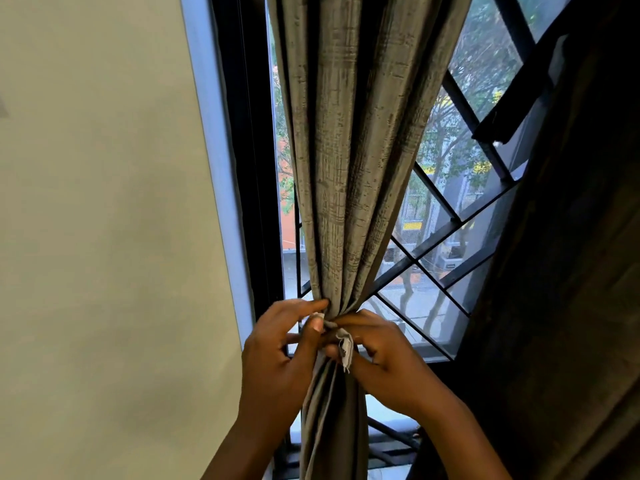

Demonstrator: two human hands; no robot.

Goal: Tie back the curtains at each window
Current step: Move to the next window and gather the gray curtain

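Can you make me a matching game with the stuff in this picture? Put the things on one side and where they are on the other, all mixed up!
Things:
1. grey textured fabric curtain
2. plain pale wall
3. black diagonal metal window grille
4. short frayed pale tie strip

Places:
A. far left of the picture
B. behind the curtain, across the glass
C. pinched between the left hand and the right hand
D. hanging down the middle, bunched narrow at the hands

Pairs: 1-D, 2-A, 3-B, 4-C
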